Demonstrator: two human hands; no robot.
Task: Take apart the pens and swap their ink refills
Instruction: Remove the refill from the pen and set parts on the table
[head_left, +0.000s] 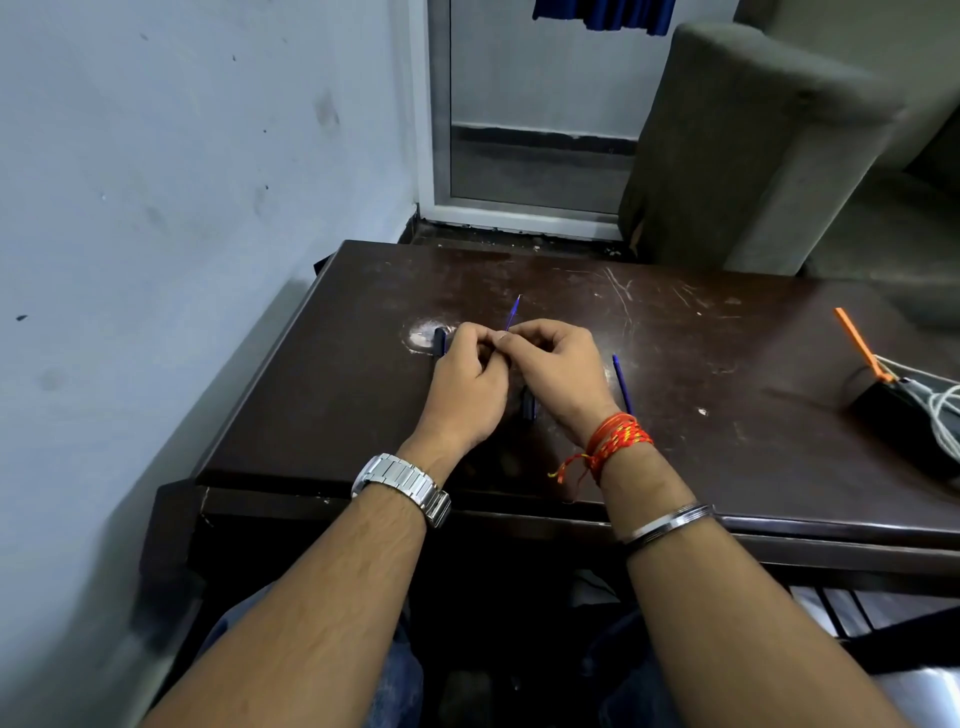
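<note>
My left hand (470, 374) and my right hand (558, 366) meet fingertip to fingertip above the dark wooden table (322, 374). Between them they pinch a thin blue ink refill (513, 313) whose tip sticks up and away past the fingers. A dark blue pen barrel (529, 405) lies on the table under the hands, mostly hidden. Another dark pen part (440, 340) lies just left of my left hand. A second blue refill (622, 382) rests on the table to the right of my right wrist.
A wall runs along the table's left side. At the right edge sit a black box (893, 410) with white cables (940, 415) and an orange stick (860, 343). A grey sofa (753, 145) stands behind the table, beside a glass door.
</note>
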